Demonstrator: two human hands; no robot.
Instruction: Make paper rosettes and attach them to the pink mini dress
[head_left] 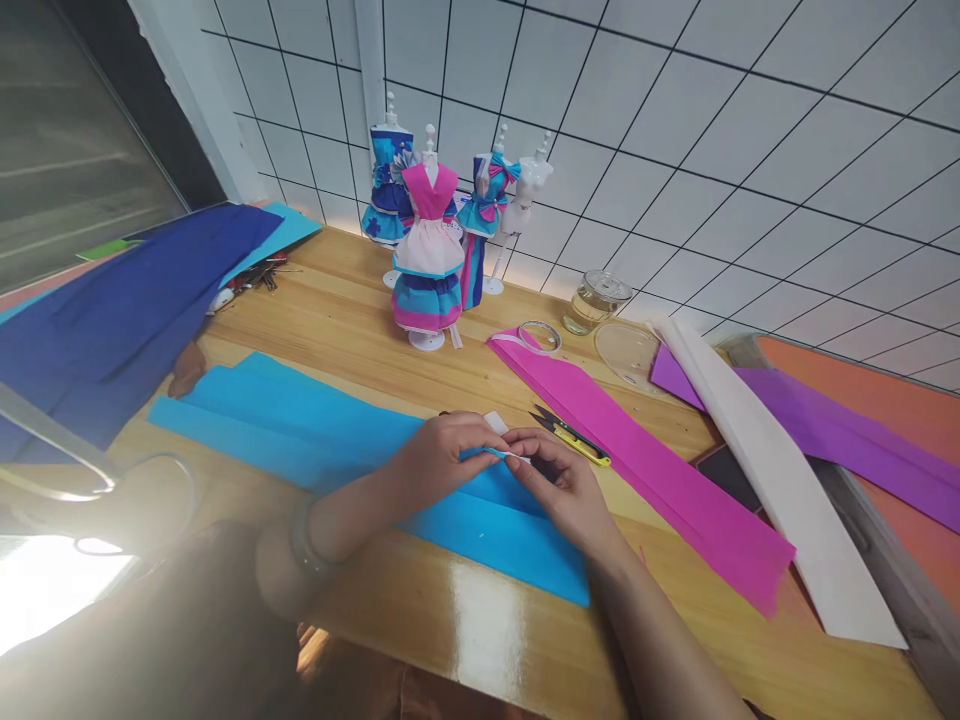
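Observation:
Between the fingertips of both hands is a thin blue-and-white strip (495,453), mostly covered by the fingers. My left hand (442,450) pinches its left end. Close against it, my right hand (559,480) pinches the other end. Both hands are over a wide sheet of bright blue crepe-like material (300,430) lying on the table. A small white piece (496,422) shows just behind the fingertips. Yellow-handled thread snips (574,436) lie beyond my right hand, beside a long pink sheet (637,440).
Several small dress forms, one in a pink and white dress (429,250), stand by the tiled wall. A tape roll (540,338) and a clear jar (596,302) sit nearby. White (787,480) and purple sheets (840,425) lie right; dark blue material (142,300) lies left.

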